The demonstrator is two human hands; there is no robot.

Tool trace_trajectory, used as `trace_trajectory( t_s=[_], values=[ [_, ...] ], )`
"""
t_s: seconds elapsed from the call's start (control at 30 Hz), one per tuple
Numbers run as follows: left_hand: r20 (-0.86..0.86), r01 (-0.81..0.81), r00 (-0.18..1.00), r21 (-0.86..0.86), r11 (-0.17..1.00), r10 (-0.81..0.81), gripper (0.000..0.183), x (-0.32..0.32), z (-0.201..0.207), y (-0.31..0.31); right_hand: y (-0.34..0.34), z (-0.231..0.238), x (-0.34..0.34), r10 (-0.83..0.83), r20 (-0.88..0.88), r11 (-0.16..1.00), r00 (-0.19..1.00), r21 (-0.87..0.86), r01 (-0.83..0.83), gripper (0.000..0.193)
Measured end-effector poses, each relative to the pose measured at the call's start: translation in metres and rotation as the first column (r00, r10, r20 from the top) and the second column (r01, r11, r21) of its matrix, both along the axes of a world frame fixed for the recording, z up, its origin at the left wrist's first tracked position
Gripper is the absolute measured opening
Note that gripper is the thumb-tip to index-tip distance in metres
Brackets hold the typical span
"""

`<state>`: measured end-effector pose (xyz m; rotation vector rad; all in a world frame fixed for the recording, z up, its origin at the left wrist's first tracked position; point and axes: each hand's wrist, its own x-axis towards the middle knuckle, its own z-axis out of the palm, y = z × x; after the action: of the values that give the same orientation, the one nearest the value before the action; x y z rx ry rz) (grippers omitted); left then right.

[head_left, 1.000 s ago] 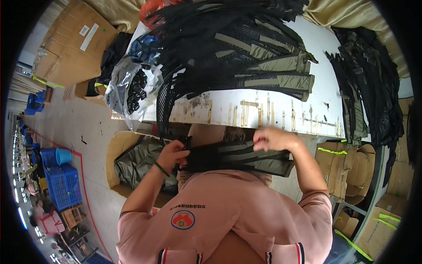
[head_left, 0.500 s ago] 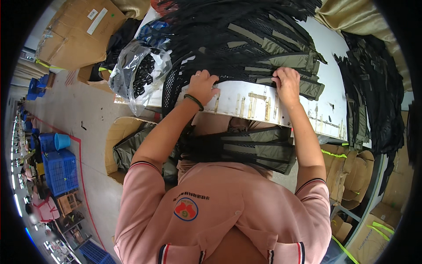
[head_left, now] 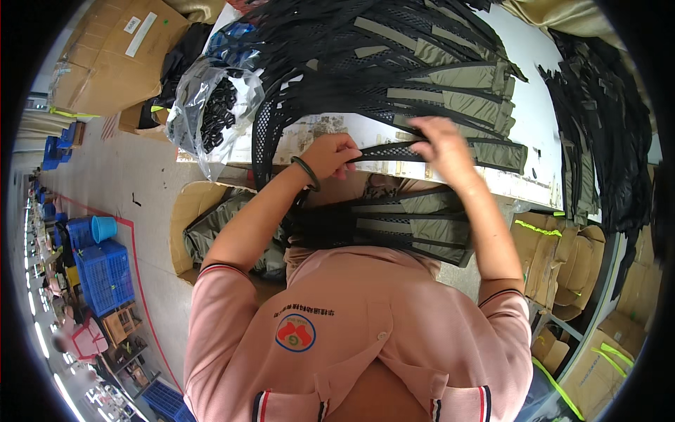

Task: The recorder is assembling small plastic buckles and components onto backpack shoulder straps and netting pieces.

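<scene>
My left hand (head_left: 332, 156) is closed on the narrow end of a black mesh strap piece (head_left: 390, 151) at the table's front edge. This piece runs to the right and widens into an olive-green fabric panel (head_left: 499, 155) with black edging. Over its middle is my right hand (head_left: 444, 149), blurred by motion, so its grip on the strap is unclear. Just beyond both hands, a large fanned pile of similar black mesh and olive pieces (head_left: 450, 77) covers much of the white table (head_left: 541, 130). More such pieces (head_left: 415, 228) lie across my lap.
A clear plastic bag of black buckles (head_left: 218, 116) sits at the table's left corner. Below it stands an open carton (head_left: 184, 235) with olive fabric. Dark strap pieces (head_left: 605, 126) hang at the right, above cardboard boxes (head_left: 576, 274). Blue crates (head_left: 105, 274) stand farther left.
One strap piece has come away from the pile toward me. My left hand has moved nearer and slightly right with its end; my right hand has shifted nearer and a little left.
</scene>
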<state>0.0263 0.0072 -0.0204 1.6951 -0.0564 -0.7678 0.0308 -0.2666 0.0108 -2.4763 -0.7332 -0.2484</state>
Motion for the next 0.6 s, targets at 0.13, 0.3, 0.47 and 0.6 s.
trace_trajectory(
  t_s=[0.13, 0.3, 0.47, 0.6],
  values=[
    [-0.047, 0.002, 0.999, -0.069, 0.998, -0.005, 0.013, -0.008, 0.0, -0.011, 0.068, -0.023, -0.015, 0.189, -0.461, 0.956, 0.867, 0.288, -0.056, 0.043],
    [0.015, 0.051, 0.999, 0.05, 0.997, -0.052, 0.014, -0.013, 0.001, 0.022, 0.063, -0.04, -0.007, 0.257, -0.561, 0.932, 0.787, 0.359, -0.049, 0.019],
    [0.03, -0.061, 0.998, -0.004, 0.998, 0.061, 0.012, -0.018, -0.002, 0.038, 0.07, -0.04, 0.005, 0.288, -0.517, 0.931, 0.806, 0.349, -0.108, 0.017],
    [0.035, -0.128, 0.991, -0.08, 0.989, 0.131, 0.011, -0.017, -0.002, 0.032, 0.093, -0.036, 0.0, 0.308, -0.362, 0.928, 0.88, 0.316, -0.194, 0.019]
  ],
)
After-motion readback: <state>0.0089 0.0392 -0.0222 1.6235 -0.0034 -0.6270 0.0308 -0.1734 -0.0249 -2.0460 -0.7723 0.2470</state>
